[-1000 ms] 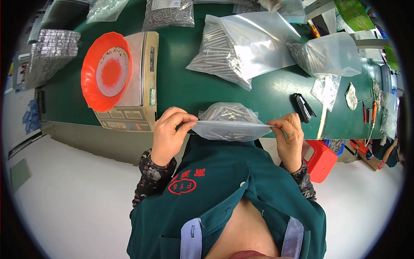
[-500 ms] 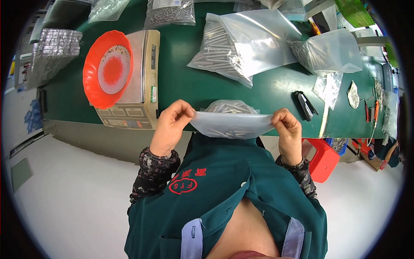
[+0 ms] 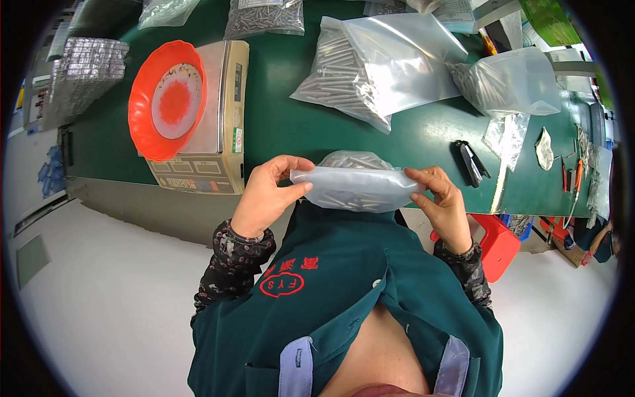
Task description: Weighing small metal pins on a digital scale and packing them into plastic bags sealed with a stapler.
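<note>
I hold a small clear plastic bag (image 3: 357,188) of thin metal pins in front of my chest, just above the near edge of the green table (image 3: 278,126). Its long side runs from left to right, and the folded top edge faces toward me. My left hand (image 3: 264,198) pinches the left end with thumb and fingertips closed on the film, and my right hand (image 3: 442,198) pinches the right end the same way. The pins inside lie mostly along the same left-right line, as far as I can see.

I think the step now is closing the top of the bag. The next move, in my judgement, needs an even press along the whole edge while the bag is kept level, so the pins do not slide.

Further away are a black stapler (image 3: 471,162), a scale (image 3: 211,119) with a red bowl (image 3: 165,99), and bigger bags of pins (image 3: 377,66).
</note>
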